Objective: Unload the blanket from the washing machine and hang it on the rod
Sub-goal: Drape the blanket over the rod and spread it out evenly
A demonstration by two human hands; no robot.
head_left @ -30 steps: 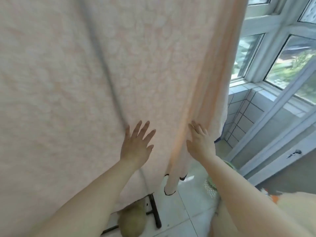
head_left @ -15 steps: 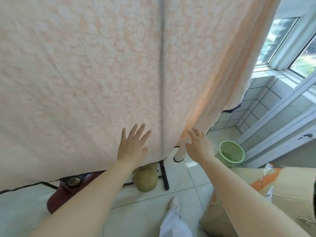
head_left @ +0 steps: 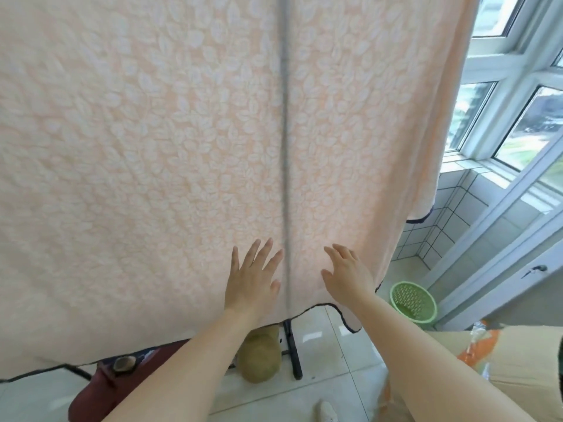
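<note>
- The blanket [head_left: 152, 153] hangs in front, filling left and centre.
- Both hands lie flat on its lower part: left hand [head_left: 252, 280] left of right hand [head_left: 347, 274].
- Right, on the floor [head_left: 329, 388]: a basket [head_left: 413, 300], under the window [head_left: 515, 117].

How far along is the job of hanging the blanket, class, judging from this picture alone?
Done: the blanket hangs spread out, its dark-trimmed bottom edge clear of the floor; the rod itself is out of view. In hand: the left hand and right hand lie flat against the cloth, fingers straight, apparently smoothing it. Left: perhaps evening the wavy lower right corner.
</note>
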